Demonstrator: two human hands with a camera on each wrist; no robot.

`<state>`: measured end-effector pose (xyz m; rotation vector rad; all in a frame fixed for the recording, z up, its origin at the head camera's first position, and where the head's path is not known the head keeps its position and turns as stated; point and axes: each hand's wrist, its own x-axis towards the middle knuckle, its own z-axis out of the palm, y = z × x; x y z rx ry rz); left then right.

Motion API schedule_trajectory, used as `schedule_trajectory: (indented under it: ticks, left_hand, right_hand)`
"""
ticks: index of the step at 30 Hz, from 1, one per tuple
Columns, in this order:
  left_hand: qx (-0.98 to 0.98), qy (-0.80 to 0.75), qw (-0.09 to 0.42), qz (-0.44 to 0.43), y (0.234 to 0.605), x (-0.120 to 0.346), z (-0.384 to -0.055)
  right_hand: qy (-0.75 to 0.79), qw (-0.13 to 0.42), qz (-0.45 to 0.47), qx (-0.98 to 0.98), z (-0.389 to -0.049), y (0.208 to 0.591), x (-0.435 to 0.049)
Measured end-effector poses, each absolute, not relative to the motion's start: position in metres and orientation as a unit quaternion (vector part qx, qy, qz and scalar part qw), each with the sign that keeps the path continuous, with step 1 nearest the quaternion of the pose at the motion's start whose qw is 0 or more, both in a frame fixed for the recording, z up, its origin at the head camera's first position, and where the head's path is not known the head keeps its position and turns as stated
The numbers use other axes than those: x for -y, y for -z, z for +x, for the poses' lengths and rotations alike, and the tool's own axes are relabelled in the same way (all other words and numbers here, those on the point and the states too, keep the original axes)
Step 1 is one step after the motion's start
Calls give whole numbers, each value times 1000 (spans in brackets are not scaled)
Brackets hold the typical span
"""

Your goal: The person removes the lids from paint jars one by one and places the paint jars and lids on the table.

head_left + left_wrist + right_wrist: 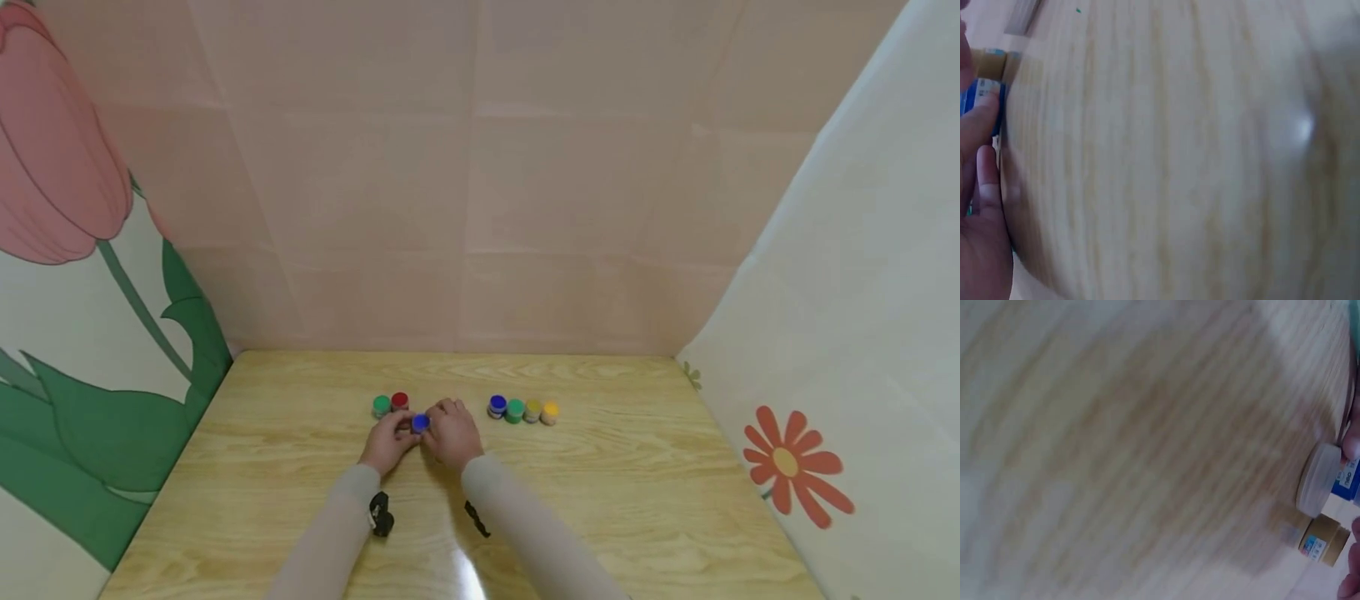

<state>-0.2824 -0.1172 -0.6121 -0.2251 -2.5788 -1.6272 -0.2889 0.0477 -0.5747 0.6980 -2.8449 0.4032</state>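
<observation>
In the head view, a pale wood-grained table (pixel 637 500) filled the lower middle, with a streak of glare (pixel 469 573) near its front edge. A creased pinkish sheet (pixel 480 208) rose behind it; a large pink tulip (pixel 63 142) decorated the left side, and a white cloth (pixel 862 283) with an orange-red flower (pixel 798 467) hung at the right. The blue jar (pixel 421 423) was between the two hands, left of the table's middle, its round top facing up and its long axis close to upright. The left hand (pixel 387 444) gripped it from one side, and the right hand (pixel 454 435) pinched it from the other, fingers bent. A green jar (pixel 382 405) and a red jar (pixel 400 401) stood just beyond the left hand; a row of four jars (pixel 515 410) stood apart at the right.

In the left wrist view, wood grain took up most of the frame. The blue jar's labelled side showed at the left edge under a fingertip, with a tan jar (pixel 990 64) beside it.

In the right wrist view, blurred grain ran diagonally. The blue jar lay at the right edge, its axis pointing away from the wood, next to a translucent disc (pixel 1317 480) and a brownish jar (pixel 1324 540); a fingertip touched it.
</observation>
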Motion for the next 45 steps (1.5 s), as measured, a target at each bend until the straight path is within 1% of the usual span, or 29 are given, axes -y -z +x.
schedule_trajectory:
  ticks: [7,10,17,21,31,37,45]
  left_hand:
    - [833,543,64,-86,621,118,-283]
    - [831,547,65,-83,624,117,-283]
    - [831,548,58,-75,629,117,-284]
    - [837,539,55,-78,628,118,-284]
    - [833,548,32,-76,627,120,-282]
    - [832,547,31,-84,627,120,-282]
    - [833,547,28,-80,620,119,-280]
  right_hand:
    - [-249,41,167,953,-289,582,-42]
    - [-305,20,137,942,-289,583,-42]
    - [-356,-8,135,925,-290,587,-51]
    - [-354,-6,143,924,-291,591,-53]
    - [-335,31,157,928,-288,598,-54]
    - [-306,44,177,934,-287,598,-56]
    - [-278,45,195,939,-291,599,-57]
